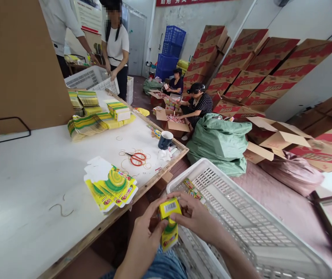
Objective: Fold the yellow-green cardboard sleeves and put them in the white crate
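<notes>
A small yellow and green carton [169, 223] with a barcode on its top flap stands upright between both of my hands, low in the head view. My left hand [145, 236] wraps its left side, fingers closed on it. My right hand [196, 217] pinches the top flap from the right. Both hands hover over my lap, just left of a white plastic crate [250, 224]. A fanned stack of flat yellow and green carton blanks [110, 188] lies on the white table [29, 193] near its edge.
Red scissors [137, 158] and loose rubber bands lie on the table by a dark mug [165, 140]. More bundled blanks [96, 118] sit farther back. A green sack [219, 143] and cardboard boxes [259, 66] fill the floor. Two people stand at the far end, two sit.
</notes>
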Demonstrator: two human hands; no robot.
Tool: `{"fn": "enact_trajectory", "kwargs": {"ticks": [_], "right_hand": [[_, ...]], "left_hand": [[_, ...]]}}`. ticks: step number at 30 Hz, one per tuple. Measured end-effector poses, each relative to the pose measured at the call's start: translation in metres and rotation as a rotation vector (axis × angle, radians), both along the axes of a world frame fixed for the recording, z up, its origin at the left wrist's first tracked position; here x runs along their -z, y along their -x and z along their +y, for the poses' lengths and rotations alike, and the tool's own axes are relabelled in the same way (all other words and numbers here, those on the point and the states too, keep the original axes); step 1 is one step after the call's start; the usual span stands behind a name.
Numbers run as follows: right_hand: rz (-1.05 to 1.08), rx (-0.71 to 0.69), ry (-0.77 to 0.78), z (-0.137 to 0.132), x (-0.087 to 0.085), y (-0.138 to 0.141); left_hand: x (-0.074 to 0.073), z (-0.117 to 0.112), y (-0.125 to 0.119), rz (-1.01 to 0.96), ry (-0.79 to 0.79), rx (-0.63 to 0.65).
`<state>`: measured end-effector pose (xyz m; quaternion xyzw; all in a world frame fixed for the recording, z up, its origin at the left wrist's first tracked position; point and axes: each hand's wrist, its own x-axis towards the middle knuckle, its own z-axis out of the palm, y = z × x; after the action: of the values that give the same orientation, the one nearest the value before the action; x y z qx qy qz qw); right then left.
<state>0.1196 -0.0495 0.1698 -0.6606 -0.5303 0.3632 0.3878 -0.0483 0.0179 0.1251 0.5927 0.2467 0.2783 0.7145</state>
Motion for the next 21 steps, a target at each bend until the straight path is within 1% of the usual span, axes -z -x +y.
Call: {"fn": "enact_trajectory", "kwargs": {"ticks": [5, 8, 10, 13, 17, 19, 21], "right_hand": [[-0.208, 0.063, 0.042, 0.004, 0.004, 0.006], [-0.327, 0.071, 0.05, 0.005, 0.003, 0.008], [-0.348, 0.066, 0.042, 0.003, 0.003, 0.008], [-0.294, 0.057, -0.026, 0.0, 0.006, 0.005], [-0.148, 0.131, -0.186, -0.004, 0.011, 0.004], [-0.046, 0.152, -0.217, -0.005, 0.012, 0.007], [0.034, 0.151, -0.21, -0.008, 0.012, 0.007]], "left_hand": [[0.005, -0.003, -0.003, -0.015, -0.009, 0.006], [0.006, -0.002, -0.005, -0.043, 0.051, 0.008], [0.006, -0.002, -0.005, -0.071, 0.11, 0.003], [0.002, -0.001, -0.005, -0.11, 0.165, -0.005], [0.0, -0.001, -0.006, -0.127, 0.186, 0.017], [0.001, -0.004, -0.009, -0.133, 0.184, 0.024], [0.002, -0.009, -0.012, -0.137, 0.171, 0.034]]}}
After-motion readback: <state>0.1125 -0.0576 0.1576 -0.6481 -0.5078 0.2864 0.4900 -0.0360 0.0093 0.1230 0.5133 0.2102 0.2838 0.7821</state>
